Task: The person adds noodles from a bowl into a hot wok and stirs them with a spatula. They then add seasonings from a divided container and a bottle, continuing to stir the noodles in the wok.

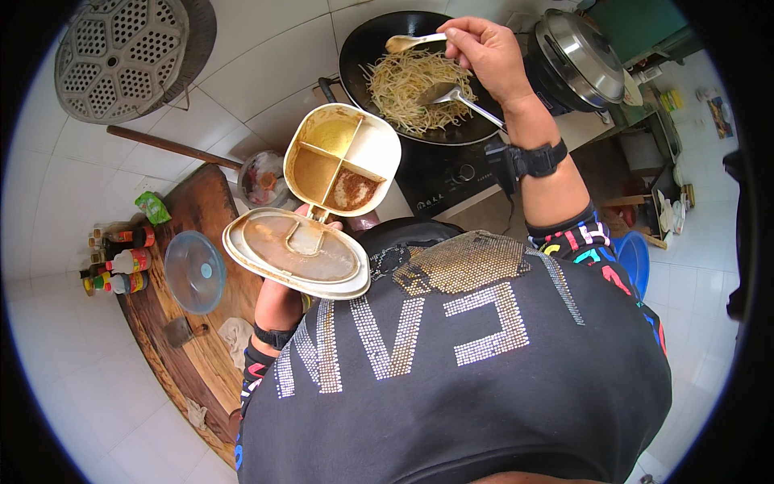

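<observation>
My right hand [484, 51] pinches the handle of a small white spoon [406, 43] above a black wok [417, 24]. Some brownish powder shows in the spoon's bowl. Bean sprouts [399, 91] fill the middle of the wok, and a metal ladle [468, 100] rests in them. My left hand [334, 225], mostly hidden, holds a four-compartment seasoning box [369, 142] from below. Its lid [302, 248] hangs open towards me. Yellow, tan and reddish-brown powders lie in three compartments; the fourth looks white inside.
Under the wok is a black cooktop [447, 175]. A lidded steel pot [580, 57] stands at right. On the wooden counter [199, 375] at left are a clear bowl [195, 272], a cleaver [179, 331], a cloth [236, 339] and several bottles [130, 261]. A perforated steamer plate [121, 57] hangs upper left.
</observation>
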Tool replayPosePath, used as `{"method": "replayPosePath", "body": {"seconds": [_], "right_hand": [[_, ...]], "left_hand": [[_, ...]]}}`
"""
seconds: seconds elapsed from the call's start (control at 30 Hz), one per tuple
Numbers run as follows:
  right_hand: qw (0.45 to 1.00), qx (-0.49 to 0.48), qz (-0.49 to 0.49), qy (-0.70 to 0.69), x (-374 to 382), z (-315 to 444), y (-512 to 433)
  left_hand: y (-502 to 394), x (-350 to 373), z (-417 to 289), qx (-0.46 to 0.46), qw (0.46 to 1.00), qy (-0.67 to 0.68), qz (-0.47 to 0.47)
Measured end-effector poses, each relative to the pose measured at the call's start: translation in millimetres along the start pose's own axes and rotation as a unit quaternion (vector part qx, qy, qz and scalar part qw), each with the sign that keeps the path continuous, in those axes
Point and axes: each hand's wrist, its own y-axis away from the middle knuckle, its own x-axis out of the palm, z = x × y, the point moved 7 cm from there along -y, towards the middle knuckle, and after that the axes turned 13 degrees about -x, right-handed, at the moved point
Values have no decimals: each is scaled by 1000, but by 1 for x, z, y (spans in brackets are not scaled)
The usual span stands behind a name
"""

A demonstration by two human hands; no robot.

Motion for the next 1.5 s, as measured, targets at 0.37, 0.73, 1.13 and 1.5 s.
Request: {"method": "replayPosePath", "body": {"seconds": [0.37, 0.73, 1.13, 1.5], "right_hand": [[852, -298, 48, 429, -11, 10, 4], [983, -81, 160, -39, 65, 71, 36], [945, -169, 272, 59, 144, 68, 64], [920, 173, 300, -181, 149, 32, 69]], "left_hand": [[1, 0, 1, 3, 1000, -5, -14], [-8, 1, 4, -16, 999, 29, 28], [-30, 34, 2, -69, 939, 211, 262], [-27, 20, -4, -27, 994, 42, 97]]}}
